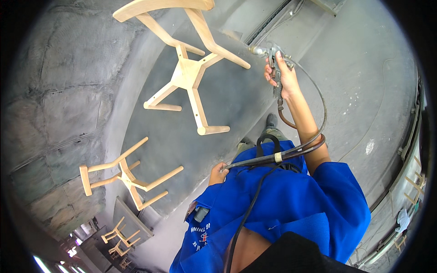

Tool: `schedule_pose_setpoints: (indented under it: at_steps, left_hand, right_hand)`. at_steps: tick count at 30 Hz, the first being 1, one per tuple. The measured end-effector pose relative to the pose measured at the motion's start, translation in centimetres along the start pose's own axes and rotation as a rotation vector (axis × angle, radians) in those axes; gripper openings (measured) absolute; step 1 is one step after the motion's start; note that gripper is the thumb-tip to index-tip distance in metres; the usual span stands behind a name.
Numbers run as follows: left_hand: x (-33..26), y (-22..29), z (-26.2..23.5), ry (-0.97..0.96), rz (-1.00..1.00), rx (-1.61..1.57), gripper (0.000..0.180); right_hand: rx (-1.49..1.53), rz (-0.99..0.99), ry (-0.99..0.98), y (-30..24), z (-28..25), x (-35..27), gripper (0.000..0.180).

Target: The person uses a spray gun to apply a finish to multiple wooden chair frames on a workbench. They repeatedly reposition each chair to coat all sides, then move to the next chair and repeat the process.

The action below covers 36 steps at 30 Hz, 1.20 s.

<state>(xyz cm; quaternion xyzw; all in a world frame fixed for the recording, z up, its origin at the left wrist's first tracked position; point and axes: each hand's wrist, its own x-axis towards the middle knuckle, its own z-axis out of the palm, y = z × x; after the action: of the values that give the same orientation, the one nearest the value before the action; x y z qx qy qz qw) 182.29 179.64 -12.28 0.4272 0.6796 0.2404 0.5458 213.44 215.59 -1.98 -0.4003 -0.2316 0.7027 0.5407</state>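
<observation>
The right hand (285, 76) grips a spray gun (274, 50) near an upper-left wooden chair (187, 73), the left hand (217, 174) clasps a hose (250, 162) mid-frame, and grey floor (359, 86) spreads rightward.

Chair frame (187, 75) of smooth, matt pale wood, metal spray gun (272, 52) — dull-surfaced, matt blue cloth shirt (282, 200), rough wall (73, 104)

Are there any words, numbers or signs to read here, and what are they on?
Blue top: white letters and a small red mark, upside down; I won't copy the words.
Spray gun: no readable writing.
Nearest wooden chair frame: no writing I can see.
</observation>
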Motion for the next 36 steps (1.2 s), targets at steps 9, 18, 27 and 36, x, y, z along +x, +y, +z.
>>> schedule_pose_setpoints:
  at_steps: [9, 18, 27, 36]
  left_hand:
    - [-0.7, 5.8, 0.8, 0.194, -0.021, 0.040, 0.036]
    - [1.6, 14.6, 2.5, 0.146, -0.079, 0.061, 0.031]
    - [6.2, 21.6, 7.2, 0.128, 0.028, 0.123, 0.037]
    - [10.1, 26.6, 11.4, 0.348, 0.066, 0.064, 0.043]
  right_hand:
    - [-0.216, 0.179, 0.279, 9.7, -12.4, 6.7, 0.044]
    - [-0.348, 0.234, 0.452, 13.0, -20.7, 10.0, 0.045]
    - [-0.106, 0.112, 0.013, 5.8, -11.9, 15.7, 0.045]
    - [-0.134, 0.233, -0.241, 10.0, -2.6, 27.7, 0.042]
